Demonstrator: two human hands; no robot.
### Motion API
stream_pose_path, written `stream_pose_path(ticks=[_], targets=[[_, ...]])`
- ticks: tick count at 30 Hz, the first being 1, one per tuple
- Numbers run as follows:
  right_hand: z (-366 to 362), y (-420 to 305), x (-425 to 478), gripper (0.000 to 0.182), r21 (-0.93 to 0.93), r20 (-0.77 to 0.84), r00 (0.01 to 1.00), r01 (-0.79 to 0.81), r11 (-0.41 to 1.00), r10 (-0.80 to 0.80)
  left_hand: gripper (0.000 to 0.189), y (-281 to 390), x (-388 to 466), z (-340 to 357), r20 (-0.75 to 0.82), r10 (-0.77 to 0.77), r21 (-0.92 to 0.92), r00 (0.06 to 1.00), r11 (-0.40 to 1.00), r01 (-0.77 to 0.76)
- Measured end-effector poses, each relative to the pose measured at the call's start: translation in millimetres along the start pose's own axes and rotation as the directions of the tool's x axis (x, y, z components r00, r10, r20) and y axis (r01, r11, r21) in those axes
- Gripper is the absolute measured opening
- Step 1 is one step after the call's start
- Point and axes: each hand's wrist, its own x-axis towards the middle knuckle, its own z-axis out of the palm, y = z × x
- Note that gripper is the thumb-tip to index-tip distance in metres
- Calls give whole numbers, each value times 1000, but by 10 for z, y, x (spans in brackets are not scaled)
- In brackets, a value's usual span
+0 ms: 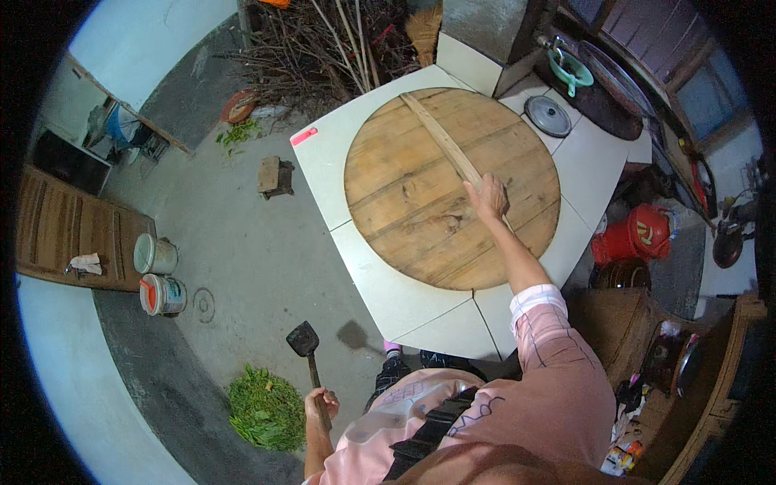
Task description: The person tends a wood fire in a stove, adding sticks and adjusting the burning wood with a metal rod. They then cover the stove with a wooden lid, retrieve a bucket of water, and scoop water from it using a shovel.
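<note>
My right hand grips the wooden crossbar that runs over a large round wooden lid. The lid lies on a white tiled stove top, and whatever is beneath it is hidden. Low on the left, my left hand holds a spatula by its long handle, with its dark flat blade pointing up and away from me. On the floor beside that hand lies a heap of green leaves.
A pink lighter-like object sits at the tile edge. Behind are a grey metal lid, a green ladle and piled brushwood. A small wooden stool, white buckets and a red container stand around.
</note>
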Motion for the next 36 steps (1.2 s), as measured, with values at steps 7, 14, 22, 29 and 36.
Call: stream_pose_path(ticks=[7,14,22,29,36], targets=[[-464,-132,-117,44,-68,243,969,-24,997,39,25,152,222,175,114,15,257,993,965,-44],[-1052,-98,-2091,20,428,182,981,-21,903,-63,22,615,757,-86,226,-422,265,878,894,361],[-1343,463,-5629,17,227,487,872,-72,971,-49,22,1000,1019,-312,-66,-553,551,831,674,492],[-1824,227,-7875,22,-115,521,719,-476,872,461,19,924,800,-533,-30,-731,899,681,278,338],[-2189,68,-9269,32,-88,479,552,-744,663,683,20,352,465,-501,-172,-776,985,607,-116,131]])
